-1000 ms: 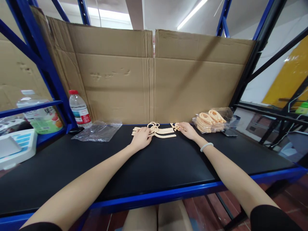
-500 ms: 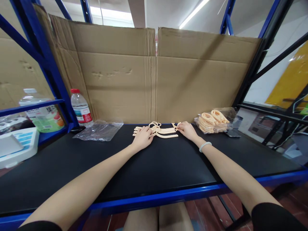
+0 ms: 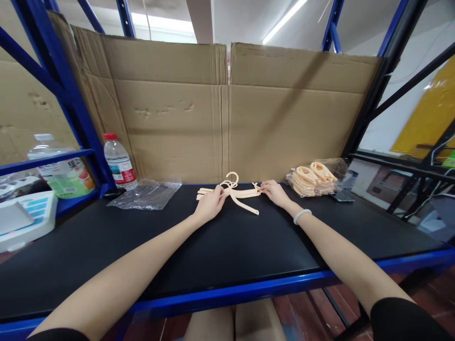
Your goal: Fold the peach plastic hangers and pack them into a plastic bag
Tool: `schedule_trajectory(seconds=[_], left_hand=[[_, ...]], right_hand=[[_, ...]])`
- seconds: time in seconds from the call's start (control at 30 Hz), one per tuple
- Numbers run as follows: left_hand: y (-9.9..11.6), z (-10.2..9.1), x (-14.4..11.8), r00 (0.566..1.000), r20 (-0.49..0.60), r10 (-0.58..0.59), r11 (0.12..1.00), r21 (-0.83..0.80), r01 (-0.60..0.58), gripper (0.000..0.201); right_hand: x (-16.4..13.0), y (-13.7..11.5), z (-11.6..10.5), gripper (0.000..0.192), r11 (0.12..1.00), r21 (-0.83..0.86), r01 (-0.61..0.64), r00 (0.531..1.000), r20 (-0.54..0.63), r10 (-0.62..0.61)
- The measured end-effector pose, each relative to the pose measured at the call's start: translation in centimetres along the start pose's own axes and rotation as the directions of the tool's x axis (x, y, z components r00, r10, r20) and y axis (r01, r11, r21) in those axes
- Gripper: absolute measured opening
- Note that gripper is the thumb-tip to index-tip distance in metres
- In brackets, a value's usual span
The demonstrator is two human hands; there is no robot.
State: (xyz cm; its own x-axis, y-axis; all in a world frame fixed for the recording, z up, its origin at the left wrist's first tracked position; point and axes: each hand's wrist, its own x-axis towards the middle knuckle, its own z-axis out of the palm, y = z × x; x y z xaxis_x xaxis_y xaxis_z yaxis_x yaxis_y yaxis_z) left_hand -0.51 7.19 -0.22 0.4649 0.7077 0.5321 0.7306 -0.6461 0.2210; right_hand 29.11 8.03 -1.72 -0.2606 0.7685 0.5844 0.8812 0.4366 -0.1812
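Note:
Several cream clothes hangers (image 3: 245,193) lie together near the back of the black table. My left hand (image 3: 210,204) is closed on the middle of one hanger, just below its hook. This hanger is tilted: its hook (image 3: 232,177) stands up, and one arm (image 3: 245,205) slants down to the front right. The hand hides its other arm. At the right ends of the remaining hangers, my right hand (image 3: 274,192) has its fingers pinched together on a hanger tip. Small cream prongs (image 3: 255,186) show beside those fingertips.
A clear bag of folded cream hangers (image 3: 313,179) lies at right, a dark flat phone-like object (image 3: 344,196) by it. At left are a flat plastic bag (image 3: 145,194), a red-capped bottle (image 3: 120,163) and a white scale-like device (image 3: 26,218). Cardboard (image 3: 170,118) walls the back.
My left hand has closed on one hanger and turned it, so its hook has risen and its right arm has swung toward me. My right hand has hardly moved.

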Motion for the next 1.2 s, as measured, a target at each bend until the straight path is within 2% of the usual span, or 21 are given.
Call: schedule_trajectory(seconds=[0.17,0.33,0.43,0.47,0.53,0.6,0.7,0.83,0.9,1.07,1.2], left_hand=[[-0.2,0.1,0.1,0.999,-0.046,-0.025,0.995,-0.096,0.020,0.007],[0.3,0.3,0.1,0.995,-0.082,-0.049,0.984,-0.174,0.034,0.013],[0.7,0.3,-0.2,0.996,-0.083,-0.034,0.978,-0.208,0.016,0.017],[0.8,0.2,-0.5,0.996,-0.079,-0.027,0.976,-0.216,0.009,0.018],[0.8,-0.1,-1.1,0.998,-0.067,-0.015,0.973,-0.230,-0.001,0.020],[0.7,-0.6,-1.9,0.998,-0.056,-0.010,0.969,-0.245,-0.004,0.021],[0.5,-1.3,-2.9,0.998,-0.054,-0.037,0.951,-0.309,0.019,0.021],[0.5,-1.6,-3.1,0.993,-0.072,-0.096,0.922,-0.383,0.061,0.017],[0.5,-1.6,-3.0,0.993,-0.076,-0.096,0.928,-0.367,0.061,0.015],[0.6,-1.4,-2.9,0.995,-0.075,-0.072,0.941,-0.334,0.043,0.013],[0.6,-1.5,-2.9,0.993,-0.090,-0.075,0.942,-0.334,0.040,0.013]], right_hand=[[0.1,-0.6,-0.7,0.023,0.996,0.081,-0.034,0.978,-0.201,0.050],[0.2,-3.4,-2.3,0.030,0.978,0.179,-0.106,0.878,-0.445,0.176],[-0.6,-6.3,-2.8,0.032,0.951,0.294,-0.098,0.842,-0.485,0.236],[-1.1,-7.2,-2.8,0.030,0.916,0.394,-0.080,0.841,-0.466,0.275],[-2.3,-8.7,-2.7,0.028,0.822,0.567,-0.059,0.869,-0.376,0.322],[-3.3,-9.6,-2.5,0.026,0.732,0.679,-0.059,0.907,-0.270,0.324],[-3.7,-10.2,-2.7,0.026,0.585,0.807,-0.078,0.925,-0.161,0.346],[-3.0,-10.1,-3.3,0.028,0.260,0.950,-0.175,0.887,0.038,0.459],[-2.8,-9.9,-3.4,0.029,0.148,0.964,-0.222,0.855,0.119,0.505],[-3.0,-9.2,-3.0,0.029,0.094,0.936,-0.339,0.825,0.248,0.508],[-3.0,-8.9,-2.9,0.029,-0.020,0.933,-0.360,0.800,0.320,0.507]])
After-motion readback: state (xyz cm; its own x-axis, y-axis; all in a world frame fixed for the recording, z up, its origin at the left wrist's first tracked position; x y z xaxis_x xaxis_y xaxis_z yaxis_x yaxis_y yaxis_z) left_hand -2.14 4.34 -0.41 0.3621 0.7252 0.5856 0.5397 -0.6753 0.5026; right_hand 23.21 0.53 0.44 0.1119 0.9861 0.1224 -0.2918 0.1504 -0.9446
